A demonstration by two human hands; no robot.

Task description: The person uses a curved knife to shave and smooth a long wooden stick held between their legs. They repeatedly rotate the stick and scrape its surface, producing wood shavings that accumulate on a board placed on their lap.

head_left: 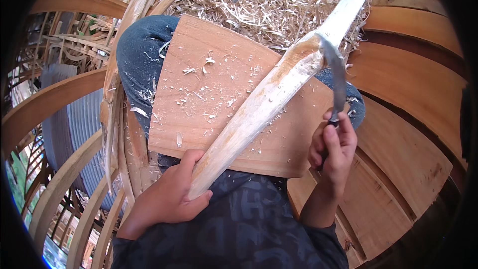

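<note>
So a pale branch (259,112) is gripped at its near end by the curled left hand (172,189), and a curved knife (338,77) is clutched in the curled right hand (336,148).

we make out faded block letters (249,207) across the dark shirt (226,229), below and right of the left fingers (200,202), below and left of the right fingers (347,128).

Bright daylight, glare on the pale branch (286,87), slight blur on the knife (338,80), fisheye curvature toward a black rim.
</note>
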